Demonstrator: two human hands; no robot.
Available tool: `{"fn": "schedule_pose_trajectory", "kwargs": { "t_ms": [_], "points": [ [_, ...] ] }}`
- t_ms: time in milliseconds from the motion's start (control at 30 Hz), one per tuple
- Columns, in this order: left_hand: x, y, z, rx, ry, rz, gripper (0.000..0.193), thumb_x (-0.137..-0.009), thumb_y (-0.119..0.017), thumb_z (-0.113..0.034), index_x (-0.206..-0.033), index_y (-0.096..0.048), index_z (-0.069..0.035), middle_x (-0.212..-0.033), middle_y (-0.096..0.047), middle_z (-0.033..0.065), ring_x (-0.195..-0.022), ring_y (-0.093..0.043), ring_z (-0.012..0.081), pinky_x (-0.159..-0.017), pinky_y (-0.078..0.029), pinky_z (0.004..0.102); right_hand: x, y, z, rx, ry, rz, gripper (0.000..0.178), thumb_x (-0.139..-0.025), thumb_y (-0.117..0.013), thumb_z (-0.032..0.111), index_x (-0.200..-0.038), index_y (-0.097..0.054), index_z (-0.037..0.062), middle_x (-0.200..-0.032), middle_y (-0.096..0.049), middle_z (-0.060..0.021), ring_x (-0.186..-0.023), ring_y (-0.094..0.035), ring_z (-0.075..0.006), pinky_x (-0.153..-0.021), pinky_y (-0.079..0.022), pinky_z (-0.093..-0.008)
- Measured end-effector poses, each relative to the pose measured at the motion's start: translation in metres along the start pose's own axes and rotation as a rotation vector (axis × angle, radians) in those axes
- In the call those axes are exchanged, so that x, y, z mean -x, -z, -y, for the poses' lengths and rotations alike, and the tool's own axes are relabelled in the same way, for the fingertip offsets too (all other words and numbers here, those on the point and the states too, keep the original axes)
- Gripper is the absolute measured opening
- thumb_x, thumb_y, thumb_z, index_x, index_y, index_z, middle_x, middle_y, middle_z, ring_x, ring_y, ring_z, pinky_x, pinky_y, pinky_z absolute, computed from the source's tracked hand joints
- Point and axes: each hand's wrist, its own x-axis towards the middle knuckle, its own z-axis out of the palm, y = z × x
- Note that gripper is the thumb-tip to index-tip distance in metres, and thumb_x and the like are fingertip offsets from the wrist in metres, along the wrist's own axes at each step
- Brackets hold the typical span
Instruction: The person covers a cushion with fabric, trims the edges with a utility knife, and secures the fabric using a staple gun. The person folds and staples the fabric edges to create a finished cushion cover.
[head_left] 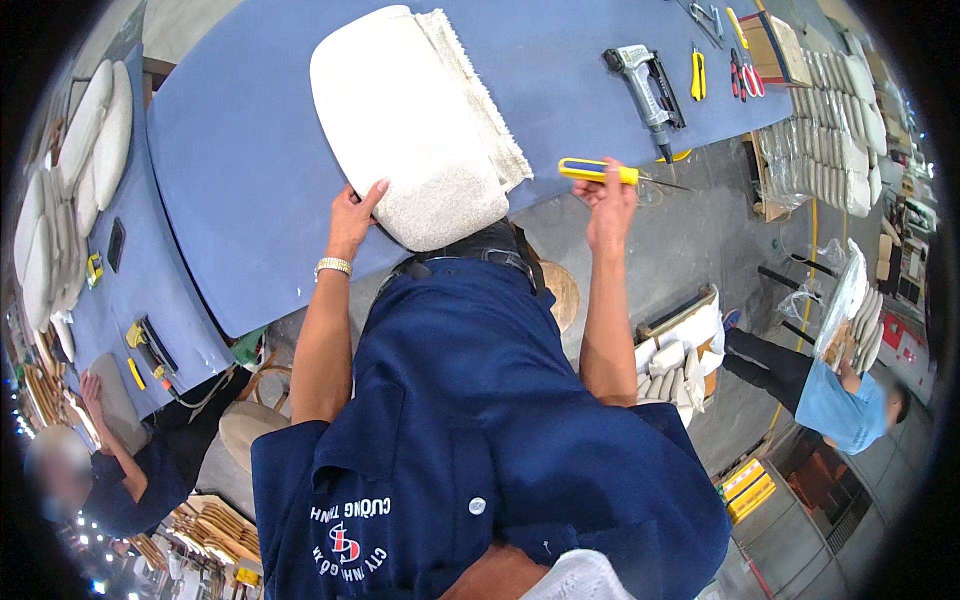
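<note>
A cream, fabric-covered seat cushion (400,110) lies on the blue worktable (240,180) in front of me, its near end reaching over the table's edge. Frayed fabric (480,100) sticks out along its right side. My left hand (357,212) grips the cushion's near left edge, thumb on top and fingers partly hidden. Off to the right, clear of the cushion, my right hand (610,205) holds a screwdriver (590,170) by its yellow and dark handle. Its thin metal shaft points right, and the tip is too fine to make out.
A staple gun (645,95), a yellow utility knife (698,75) and red-handled cutters (752,80) lie at the table's right. Stacked cushions (825,120) stand beyond. Co-workers are at a left table (150,290) and at the right, by a cushion stack (850,310).
</note>
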Motion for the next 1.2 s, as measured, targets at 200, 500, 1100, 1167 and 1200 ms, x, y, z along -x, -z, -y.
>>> {"fn": "schedule_pose_trajectory", "kwargs": {
  "t_ms": [200,500,1100,1167,1200],
  "points": [
    [-0.006,-0.002,-0.002,-0.021,0.003,0.019,0.055,-0.087,-0.079,-0.044,-0.115,-0.066,0.001,-0.097,-0.071,0.0059,-0.082,-0.066,0.0111,-0.066,-0.055,0.0269,0.027,-0.027,-0.054,0.123,-0.189,0.118,0.032,-0.106,-0.054,0.032,-0.114,-0.060,0.0021,-0.091,-0.070,-0.0096,-0.071,-0.068,-0.0160,-0.065,-0.056,-0.0312],
    [-0.005,-0.002,-0.003,-0.011,-0.005,0.039,0.057,-0.087,-0.080,-0.044,-0.116,-0.066,0.002,-0.097,-0.072,0.0061,-0.082,-0.067,0.0115,-0.066,-0.056,0.0270,0.007,0.007,-0.044,0.027,-0.010,-0.020,0.036,-0.107,-0.050,0.036,-0.117,-0.059,0.0020,-0.093,-0.070,-0.0125,-0.073,-0.068,-0.0175,-0.068,-0.057,-0.0334],
    [-0.006,0.003,-0.003,0.042,0.008,0.044,0.055,-0.087,-0.081,-0.040,-0.117,-0.066,0.003,-0.099,-0.072,0.0085,-0.085,-0.070,0.0140,-0.070,-0.059,0.0303,0.016,0.018,-0.039,-0.076,-0.197,0.065,0.033,-0.106,-0.053,0.033,-0.120,-0.057,0.0036,-0.099,-0.069,-0.0119,-0.078,-0.068,-0.0195,-0.071,-0.059,-0.0357],
    [-0.011,0.004,0.000,0.082,-0.009,0.054,0.055,-0.087,-0.081,-0.040,-0.117,-0.066,0.003,-0.100,-0.072,0.0085,-0.085,-0.070,0.0139,-0.070,-0.059,0.0302,-0.018,0.043,-0.001,-0.103,-0.074,0.006,0.034,-0.106,-0.052,0.035,-0.120,-0.057,0.0040,-0.102,-0.069,-0.0124,-0.081,-0.068,-0.0202,-0.072,-0.059,-0.0358],
    [-0.009,0.005,0.001,0.100,-0.012,0.059,0.055,-0.087,-0.081,-0.040,-0.117,-0.066,0.003,-0.100,-0.073,0.0084,-0.085,-0.070,0.0139,-0.070,-0.059,0.0302,-0.026,0.053,0.010,-0.110,-0.016,-0.012,0.035,-0.106,-0.051,0.036,-0.120,-0.056,0.0042,-0.104,-0.069,-0.0129,-0.083,-0.068,-0.0206,-0.072,-0.059,-0.0354]
  ]
}}
